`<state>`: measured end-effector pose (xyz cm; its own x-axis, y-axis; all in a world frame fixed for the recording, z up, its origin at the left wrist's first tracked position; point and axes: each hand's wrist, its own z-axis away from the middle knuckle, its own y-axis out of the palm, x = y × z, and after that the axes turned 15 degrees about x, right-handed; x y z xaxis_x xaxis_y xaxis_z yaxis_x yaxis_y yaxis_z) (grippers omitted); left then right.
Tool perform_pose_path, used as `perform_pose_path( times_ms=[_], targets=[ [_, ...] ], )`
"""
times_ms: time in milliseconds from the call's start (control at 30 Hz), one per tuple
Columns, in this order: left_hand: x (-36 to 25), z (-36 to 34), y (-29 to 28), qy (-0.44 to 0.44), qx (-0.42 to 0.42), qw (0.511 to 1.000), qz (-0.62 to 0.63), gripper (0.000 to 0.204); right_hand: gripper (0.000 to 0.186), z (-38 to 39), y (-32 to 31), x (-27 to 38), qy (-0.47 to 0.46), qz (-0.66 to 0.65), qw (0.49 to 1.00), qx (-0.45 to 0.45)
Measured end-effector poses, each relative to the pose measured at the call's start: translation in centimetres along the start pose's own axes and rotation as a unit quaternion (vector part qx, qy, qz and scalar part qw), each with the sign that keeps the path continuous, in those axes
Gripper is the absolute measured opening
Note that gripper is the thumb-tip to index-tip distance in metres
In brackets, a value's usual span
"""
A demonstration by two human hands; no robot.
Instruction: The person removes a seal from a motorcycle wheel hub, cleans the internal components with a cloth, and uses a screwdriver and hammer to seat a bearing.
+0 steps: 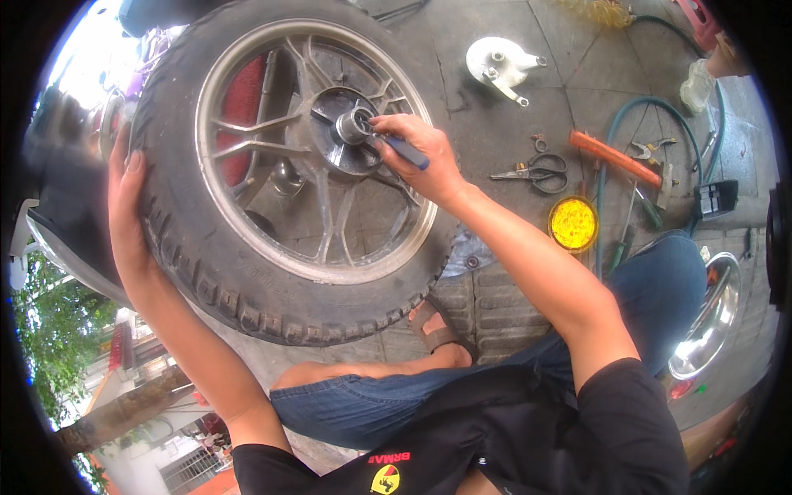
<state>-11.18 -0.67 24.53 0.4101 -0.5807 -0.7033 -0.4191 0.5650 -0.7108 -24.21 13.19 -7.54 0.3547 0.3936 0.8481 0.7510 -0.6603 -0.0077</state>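
Partly hidden: tool tip inside hub.

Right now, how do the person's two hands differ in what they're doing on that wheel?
The left hand lies flat and open on the tyre at its outer tread, with no tool. The right hand is closed on a blue-handled tool, whose tip sits at the hub in the wheel's centre. So the left hand is at the rim side, the right hand at the middle. Both are bare and touch the same wheel.
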Motion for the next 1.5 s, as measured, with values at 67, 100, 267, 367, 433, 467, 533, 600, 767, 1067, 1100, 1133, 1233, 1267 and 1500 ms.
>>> perform_pose_path(
  times_ms=[67,100,267,367,433,467,533,600,767,1067,1100,1133,1233,1267,1500],
  targets=[
    [-0.3,0.1,0.2,-0.006,-0.010,1.000,-0.002,0.070,0.022,-0.1,0.1,-0.1,-0.015,0.011,1.000,-0.002],
    [-0.4,0.1,0.3,-0.009,-0.015,1.000,-0.003,0.070,0.021,-0.1,0.1,-0.2,-0.022,0.017,1.000,-0.002],
    [-1.0,0.4,0.6,-0.003,-0.008,0.999,0.038,0.068,0.020,-0.3,-0.5,0.2,-0.023,0.017,1.000,0.001],
    [-1.0,0.7,0.5,-0.023,-0.016,0.999,0.024,0.068,0.021,0.0,-0.7,0.9,0.016,-0.031,0.999,-0.004],
    [-1.0,0.9,0.7,-0.024,-0.017,0.998,0.049,0.068,0.021,0.3,-0.5,1.1,0.038,-0.061,0.997,-0.012],
    [-0.9,1.0,0.6,-0.025,-0.017,0.999,0.042,0.068,0.022,0.4,-0.3,1.0,0.042,-0.067,0.997,-0.017],
    [-0.5,1.1,0.2,-0.028,-0.024,0.999,0.032,0.068,0.021,0.4,0.0,1.1,0.054,-0.072,0.996,-0.019],
    [-0.1,1.1,-0.5,-0.025,-0.022,0.999,0.027,0.068,0.020,0.4,0.1,1.4,0.070,-0.073,0.995,-0.010],
    [-0.7,1.3,0.4,-0.037,-0.034,0.998,0.033,0.071,0.017,0.2,0.3,1.8,0.071,-0.028,0.997,0.005],
    [-0.3,1.5,0.1,-0.039,-0.045,0.998,0.014,0.073,0.014,0.2,0.5,2.3,0.044,0.041,0.998,-0.004],
    [0.1,1.4,0.1,-0.040,-0.044,0.998,0.020,0.074,0.014,0.3,0.4,2.2,0.039,0.052,0.998,-0.004],
    [0.2,1.4,0.0,-0.041,-0.045,0.998,0.024,0.074,0.013,0.1,0.5,2.4,0.044,0.058,0.997,-0.002],
    [0.7,1.5,-0.5,-0.033,-0.043,0.998,0.028,0.077,0.013,-0.1,0.9,3.0,0.047,0.071,0.996,0.000],
    [0.8,1.7,-0.7,-0.029,-0.043,0.998,0.026,0.077,0.014,-0.2,1.1,3.0,0.042,0.072,0.997,-0.001],
    [2.9,2.3,-2.1,-0.009,-0.038,0.998,0.040,0.078,0.015,-0.3,2.1,3.9,0.061,0.068,0.996,0.016]
  ],
)
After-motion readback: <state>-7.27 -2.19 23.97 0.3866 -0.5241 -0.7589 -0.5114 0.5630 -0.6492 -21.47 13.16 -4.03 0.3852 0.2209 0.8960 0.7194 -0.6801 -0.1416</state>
